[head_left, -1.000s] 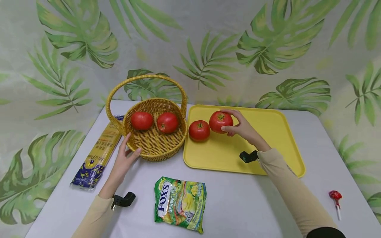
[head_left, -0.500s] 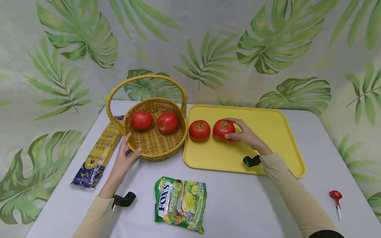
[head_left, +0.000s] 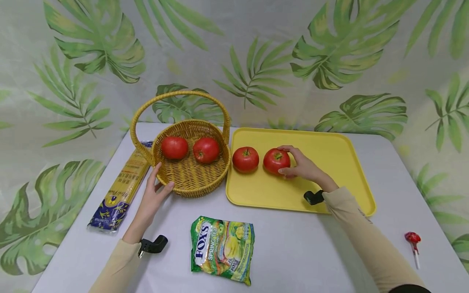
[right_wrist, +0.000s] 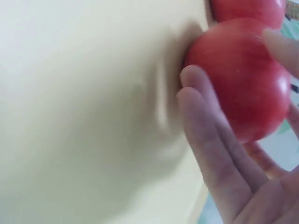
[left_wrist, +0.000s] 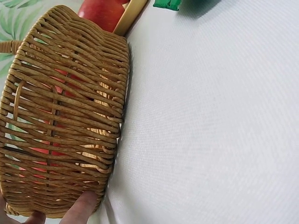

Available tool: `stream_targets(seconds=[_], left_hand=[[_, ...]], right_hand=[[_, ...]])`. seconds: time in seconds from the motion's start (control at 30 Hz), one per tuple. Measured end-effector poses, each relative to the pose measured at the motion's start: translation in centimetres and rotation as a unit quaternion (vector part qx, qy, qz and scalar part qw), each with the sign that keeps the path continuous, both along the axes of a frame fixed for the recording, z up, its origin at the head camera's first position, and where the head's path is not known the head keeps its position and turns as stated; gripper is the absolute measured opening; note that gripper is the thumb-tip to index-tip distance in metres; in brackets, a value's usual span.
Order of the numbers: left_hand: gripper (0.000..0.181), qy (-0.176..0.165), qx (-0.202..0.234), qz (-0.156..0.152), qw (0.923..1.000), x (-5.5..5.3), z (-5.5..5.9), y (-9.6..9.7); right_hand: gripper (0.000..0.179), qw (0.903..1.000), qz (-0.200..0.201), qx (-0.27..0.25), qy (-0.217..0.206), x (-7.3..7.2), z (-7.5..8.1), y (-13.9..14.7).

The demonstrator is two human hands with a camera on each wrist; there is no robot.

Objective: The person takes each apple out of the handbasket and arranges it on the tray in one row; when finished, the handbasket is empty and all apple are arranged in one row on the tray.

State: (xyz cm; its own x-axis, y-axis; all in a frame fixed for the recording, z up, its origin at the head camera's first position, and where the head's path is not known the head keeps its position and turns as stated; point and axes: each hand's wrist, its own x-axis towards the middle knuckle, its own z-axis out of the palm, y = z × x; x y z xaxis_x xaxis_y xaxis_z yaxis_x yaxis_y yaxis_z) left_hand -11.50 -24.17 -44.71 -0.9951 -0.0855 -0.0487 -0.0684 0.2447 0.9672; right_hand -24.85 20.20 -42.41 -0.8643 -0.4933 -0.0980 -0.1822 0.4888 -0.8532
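Note:
Toward the left side of the yellow tray (head_left: 318,162), my right hand (head_left: 302,166) holds a red apple (head_left: 275,161), thumb and fingers spread around its side. In the right wrist view the fingers (right_wrist: 210,140) lie along this apple (right_wrist: 238,79), low over the tray surface. Another red apple (head_left: 245,159) sits just left of it on the tray. My left hand (head_left: 152,199) touches the near left side of the wicker basket (head_left: 194,187) with spread fingers. Two red apples, a left one (head_left: 174,147) and a right one (head_left: 206,150), lie inside the basket.
The basket's tall handle (head_left: 179,93) arches over it. Left of the basket lies a spaghetti pack (head_left: 122,187). A green candy bag (head_left: 222,249) rests at the front middle, and a red lollipop (head_left: 413,240) at the far right. Leaf-patterned cloth (head_left: 253,77) hangs behind the table.
My right hand has brought its apple down and a little right, from against the other tray apple to a small gap beside it. The left hand stays at the basket.

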Motion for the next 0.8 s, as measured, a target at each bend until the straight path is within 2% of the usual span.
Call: stream_targets(seconds=[0.13,0.2,0.27,0.33,0.47,0.67,0.8], left_hand=[[0.076,0.001,0.0,0.0,1.0,0.0,-0.2,-0.1],[0.077,0.002,0.001,0.0,1.0,0.0,-0.3,-0.1],[0.077,0.002,0.002,0.0,1.0,0.0,-0.4,-0.2],[0.077,0.004,0.001,0.0,1.0,0.0,-0.4,-0.2],[0.075,0.005,0.002,0.002,1.0,0.0,-0.3,-0.2],[0.075,-0.005,0.01,0.001,0.9999,-0.1,0.0,-0.1],[0.075,-0.009,0.01,0.001,0.9999,-0.1,0.1,-0.1]], right_hand=[[0.066,0.9982,-0.001,0.022,0.056,0.2,1.6,-0.8],[0.062,0.9965,0.0,0.008,0.083,0.2,2.5,-1.5],[0.057,0.9956,0.007,-0.023,0.091,0.4,3.5,-2.7],[0.054,0.9946,0.021,-0.059,0.083,0.6,4.4,-4.1],[0.051,0.9905,0.059,-0.118,0.037,0.8,5.8,-7.8],[0.05,0.9855,0.111,-0.129,0.002,0.6,6.0,-13.4],[0.053,0.9848,0.121,-0.123,-0.021,0.3,5.7,-16.5]])
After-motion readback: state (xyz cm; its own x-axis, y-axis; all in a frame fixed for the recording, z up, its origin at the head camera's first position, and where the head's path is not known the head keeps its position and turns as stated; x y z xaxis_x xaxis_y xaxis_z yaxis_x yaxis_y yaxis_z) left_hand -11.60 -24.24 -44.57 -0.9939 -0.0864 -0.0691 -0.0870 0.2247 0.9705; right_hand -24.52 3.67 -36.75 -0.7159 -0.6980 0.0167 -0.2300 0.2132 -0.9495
